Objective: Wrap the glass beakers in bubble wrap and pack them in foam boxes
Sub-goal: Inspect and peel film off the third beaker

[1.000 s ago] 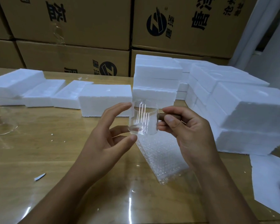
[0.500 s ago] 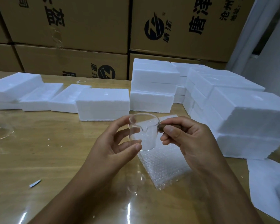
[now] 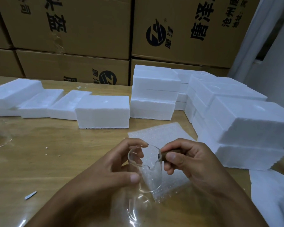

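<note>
Head view: the left hand (image 3: 115, 166) curls its fingers round the glass beaker (image 3: 152, 179); the right hand (image 3: 192, 161) pinches its brown handle (image 3: 165, 156), with bubble wrap (image 3: 162, 133) beneath the fingers.

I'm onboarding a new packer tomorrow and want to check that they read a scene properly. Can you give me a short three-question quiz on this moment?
1. True or false: the glass beaker is already wrapped in the bubble wrap.
2. Which hand pinches the beaker's brown handle? A) left B) right
3. Fill in: the bubble wrap lies flat on the ___.
Key: 1 false, the beaker is bare. 2 B, the right hand; the left hand holds the glass body. 3 table.
</note>
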Tool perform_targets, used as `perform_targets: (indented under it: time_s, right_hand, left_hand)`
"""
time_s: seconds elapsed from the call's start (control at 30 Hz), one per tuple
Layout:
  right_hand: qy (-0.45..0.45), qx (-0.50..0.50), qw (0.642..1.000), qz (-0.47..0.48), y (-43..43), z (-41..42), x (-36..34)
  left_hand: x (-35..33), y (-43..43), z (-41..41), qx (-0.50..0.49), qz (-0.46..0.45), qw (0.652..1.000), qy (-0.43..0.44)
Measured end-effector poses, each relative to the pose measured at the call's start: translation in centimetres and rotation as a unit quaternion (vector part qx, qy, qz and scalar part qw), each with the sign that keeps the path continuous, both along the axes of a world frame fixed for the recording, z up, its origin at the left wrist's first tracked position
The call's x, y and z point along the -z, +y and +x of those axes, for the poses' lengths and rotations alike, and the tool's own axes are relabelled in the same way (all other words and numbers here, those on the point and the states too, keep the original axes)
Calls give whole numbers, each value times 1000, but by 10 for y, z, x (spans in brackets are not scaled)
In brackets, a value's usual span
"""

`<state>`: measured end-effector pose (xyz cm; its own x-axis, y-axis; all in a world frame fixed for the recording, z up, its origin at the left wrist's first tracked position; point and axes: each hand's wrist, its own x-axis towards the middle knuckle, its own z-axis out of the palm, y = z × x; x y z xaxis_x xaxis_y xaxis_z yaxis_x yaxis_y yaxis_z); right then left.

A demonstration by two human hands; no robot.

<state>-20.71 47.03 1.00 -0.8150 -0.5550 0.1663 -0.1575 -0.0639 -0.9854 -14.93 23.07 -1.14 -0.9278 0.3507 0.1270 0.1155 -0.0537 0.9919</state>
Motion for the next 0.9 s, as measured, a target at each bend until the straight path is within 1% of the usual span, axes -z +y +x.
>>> perform_targets:
  time_s: [0.1, 0.17, 0.27, 0.33, 0.4, 0.57, 0.63, 0.73, 0.9]
  right_hand:
    - [12, 3, 1000, 16, 1, 3, 3]
    - [15, 9, 1000, 19, 2, 4, 4]
    - [24, 20, 999, 27, 2, 7, 4]
    - [31, 22, 999, 33, 1, 8, 5]
    - [38, 29, 998, 34, 0, 9, 4]
    - [27, 73, 997, -11, 0, 7, 5]
    - [17, 83, 996, -36, 0, 6, 7]
    - [0, 89, 993, -71, 0, 5, 8]
    - [-12, 128, 981, -144, -2, 6, 6]
  left_hand:
    - [-6, -3, 1, -38, -103, 993, 37]
    - [-8, -1, 3, -69, -167, 980, 81]
    - [-11, 8, 8, -80, -242, 951, 178]
    - [-11, 13, 9, -74, -295, 922, 240]
    - [-11, 15, 10, -75, -316, 907, 270]
    - [-9, 17, 10, -132, -290, 878, 356]
    - [-7, 19, 8, -161, -263, 877, 369]
    - [-1, 25, 4, -201, -215, 889, 350]
    - [-2, 41, -1, -231, -98, 926, 282]
